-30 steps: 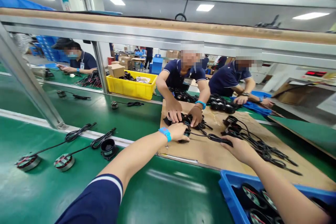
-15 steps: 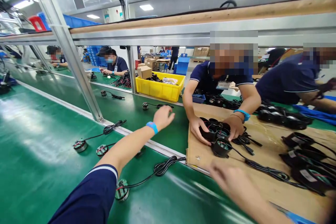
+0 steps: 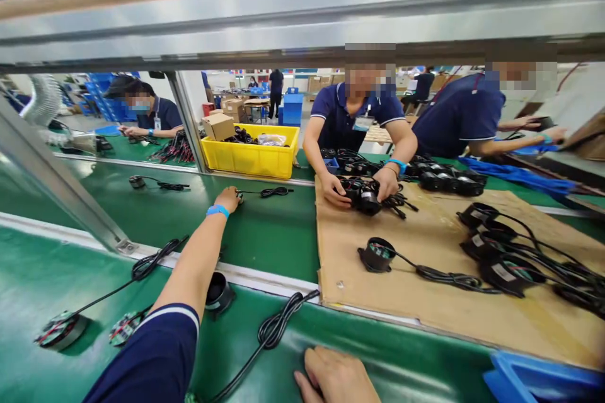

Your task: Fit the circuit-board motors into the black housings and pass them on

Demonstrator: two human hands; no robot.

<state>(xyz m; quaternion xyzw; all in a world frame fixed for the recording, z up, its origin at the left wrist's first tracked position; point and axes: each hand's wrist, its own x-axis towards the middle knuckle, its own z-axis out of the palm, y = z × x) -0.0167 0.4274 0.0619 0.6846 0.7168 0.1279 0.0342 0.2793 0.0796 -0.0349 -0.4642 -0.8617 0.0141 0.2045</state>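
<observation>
On the middle belt my left hand point(image 3: 229, 200) is reached far out, its fingers closed round a small round motor part point(image 3: 241, 198); most of that part is hidden by the fingers. A black coiled cable point(image 3: 275, 192) runs off it to the right. My right hand point(image 3: 336, 376) is low over the near green surface, fingers loosely bent, thumb apart, nothing seen in it. Beside it lies another coiled cable point(image 3: 278, 322). Under my left forearm are a black round housing point(image 3: 219, 296) and a round part with a circuit board point(image 3: 125, 329); a similar part point(image 3: 63, 331) lies further left.
A cardboard sheet point(image 3: 350, 252) bears black housings point(image 3: 378, 255) with cables. Across it, a co-worker's hands point(image 3: 385, 184) hold several housings. A yellow bin point(image 3: 250, 157) stands behind the belt, a blue tray point(image 3: 543, 378) at lower right. A metal post point(image 3: 61, 182) and overhead beam point(image 3: 302, 19) frame the space.
My left hand has come down onto the small motor part on the belt and closed round it. My right hand has drawn back toward me. The view has turned and shifted rightward.
</observation>
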